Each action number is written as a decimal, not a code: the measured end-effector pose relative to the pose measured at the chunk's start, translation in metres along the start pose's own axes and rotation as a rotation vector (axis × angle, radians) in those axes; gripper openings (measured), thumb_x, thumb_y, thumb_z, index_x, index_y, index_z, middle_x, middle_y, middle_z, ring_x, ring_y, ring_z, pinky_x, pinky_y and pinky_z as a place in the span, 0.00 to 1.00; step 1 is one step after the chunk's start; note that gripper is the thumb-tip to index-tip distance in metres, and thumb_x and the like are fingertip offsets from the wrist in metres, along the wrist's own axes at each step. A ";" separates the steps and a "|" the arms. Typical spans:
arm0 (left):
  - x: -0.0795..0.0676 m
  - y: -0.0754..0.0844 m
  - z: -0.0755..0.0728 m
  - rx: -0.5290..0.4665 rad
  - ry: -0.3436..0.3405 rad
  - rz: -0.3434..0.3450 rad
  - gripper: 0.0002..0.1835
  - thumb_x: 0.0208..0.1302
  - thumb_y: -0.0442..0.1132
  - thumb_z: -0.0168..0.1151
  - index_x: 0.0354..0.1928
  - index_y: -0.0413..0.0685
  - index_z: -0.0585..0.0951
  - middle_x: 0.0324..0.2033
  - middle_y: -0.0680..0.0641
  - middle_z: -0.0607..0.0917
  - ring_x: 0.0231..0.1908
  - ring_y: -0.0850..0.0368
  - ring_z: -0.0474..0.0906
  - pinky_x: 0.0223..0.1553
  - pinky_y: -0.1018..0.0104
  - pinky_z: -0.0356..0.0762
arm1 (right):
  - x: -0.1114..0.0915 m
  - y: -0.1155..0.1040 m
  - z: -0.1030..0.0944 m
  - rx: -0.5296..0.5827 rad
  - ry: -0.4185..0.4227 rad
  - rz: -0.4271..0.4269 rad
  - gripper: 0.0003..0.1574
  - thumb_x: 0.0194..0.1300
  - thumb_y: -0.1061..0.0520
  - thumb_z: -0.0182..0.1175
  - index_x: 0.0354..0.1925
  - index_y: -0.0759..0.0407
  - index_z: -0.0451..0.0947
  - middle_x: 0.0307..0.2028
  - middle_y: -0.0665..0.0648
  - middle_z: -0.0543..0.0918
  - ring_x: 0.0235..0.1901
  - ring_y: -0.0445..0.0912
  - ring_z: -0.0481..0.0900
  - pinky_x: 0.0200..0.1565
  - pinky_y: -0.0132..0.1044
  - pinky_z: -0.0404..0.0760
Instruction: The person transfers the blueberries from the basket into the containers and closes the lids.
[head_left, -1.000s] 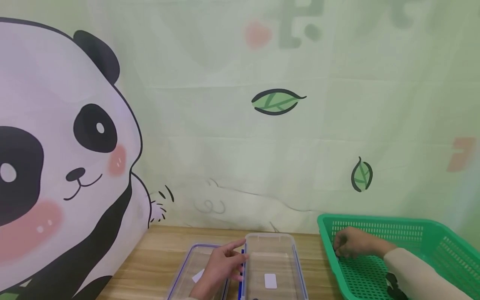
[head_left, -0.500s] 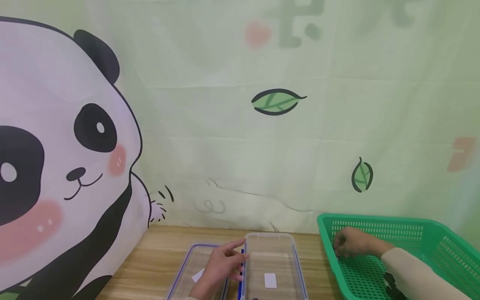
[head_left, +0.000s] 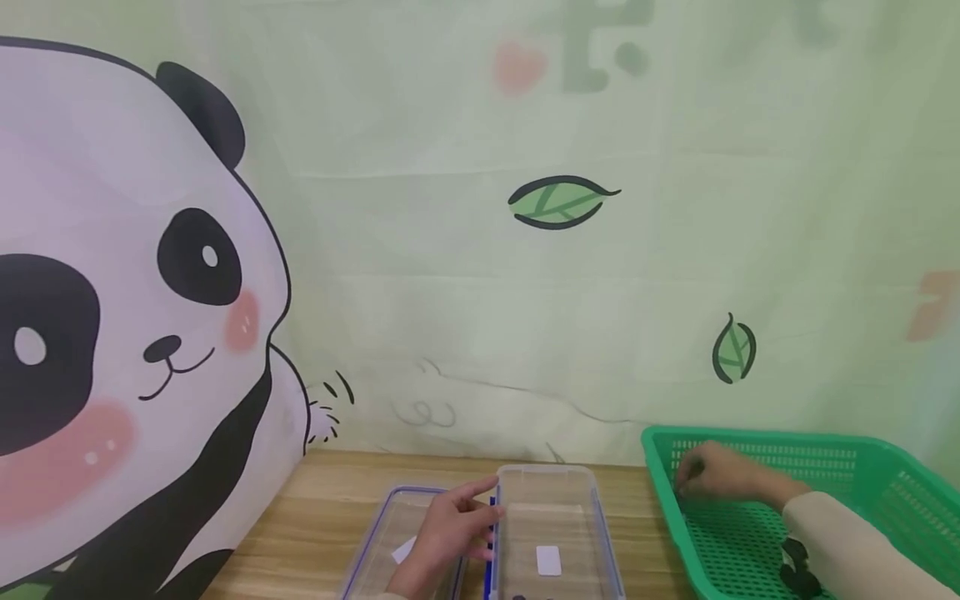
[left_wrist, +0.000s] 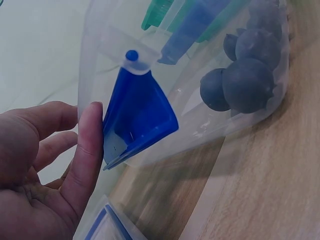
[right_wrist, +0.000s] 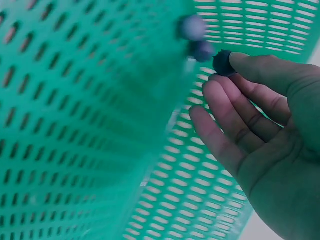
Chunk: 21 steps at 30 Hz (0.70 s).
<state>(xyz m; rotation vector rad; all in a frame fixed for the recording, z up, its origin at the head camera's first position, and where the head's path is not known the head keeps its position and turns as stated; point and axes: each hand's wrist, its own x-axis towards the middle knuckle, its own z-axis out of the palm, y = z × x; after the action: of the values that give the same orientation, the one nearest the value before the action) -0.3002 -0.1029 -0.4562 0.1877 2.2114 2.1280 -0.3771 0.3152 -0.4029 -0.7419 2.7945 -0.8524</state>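
My right hand (head_left: 716,475) is inside the green basket (head_left: 750,436) near its left wall. In the right wrist view its thumb and fingers pinch a dark blueberry (right_wrist: 223,63); two more blueberries (right_wrist: 193,27) lie just beyond it. My left hand (head_left: 450,529) lies along the left side of a clear plastic box (head_left: 545,479), touching it with extended fingers. In the left wrist view the thumb (left_wrist: 89,137) rests against a blue latch (left_wrist: 137,112) of that box. Several blueberries (left_wrist: 250,85) show through its clear wall.
A flatter clear piece with a blue seal (head_left: 390,508) lies left of the box, partly behind my left forearm. A white label (head_left: 548,561) shows in the box. The wooden table (head_left: 337,475) meets a panda-print cloth (head_left: 450,317). A dark cluster (head_left: 798,571) shows by the right sleeve.
The head view has shifted a little, so everything sits slightly further right. My right hand has risen slightly along the basket's left wall. My left hand keeps its place at the box.
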 end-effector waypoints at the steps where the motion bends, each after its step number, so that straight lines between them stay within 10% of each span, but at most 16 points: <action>1: 0.000 0.000 0.001 -0.001 0.002 -0.002 0.31 0.68 0.31 0.71 0.72 0.38 0.76 0.38 0.44 0.85 0.28 0.57 0.81 0.24 0.67 0.89 | -0.001 -0.002 -0.004 -0.005 0.014 -0.017 0.03 0.67 0.65 0.67 0.39 0.65 0.85 0.34 0.52 0.85 0.34 0.46 0.81 0.33 0.38 0.86; 21: 0.000 0.000 0.000 0.004 -0.015 -0.005 0.31 0.69 0.32 0.70 0.73 0.39 0.76 0.39 0.44 0.85 0.28 0.57 0.82 0.25 0.67 0.89 | -0.026 -0.130 -0.013 0.113 0.235 -0.162 0.09 0.74 0.52 0.69 0.47 0.54 0.86 0.42 0.46 0.88 0.44 0.44 0.86 0.49 0.42 0.88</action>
<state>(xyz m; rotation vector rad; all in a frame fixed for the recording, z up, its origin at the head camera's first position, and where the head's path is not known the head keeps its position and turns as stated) -0.2998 -0.1026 -0.4562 0.1970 2.2062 2.1122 -0.3032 0.2406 -0.3205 -0.9147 2.8843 -1.1867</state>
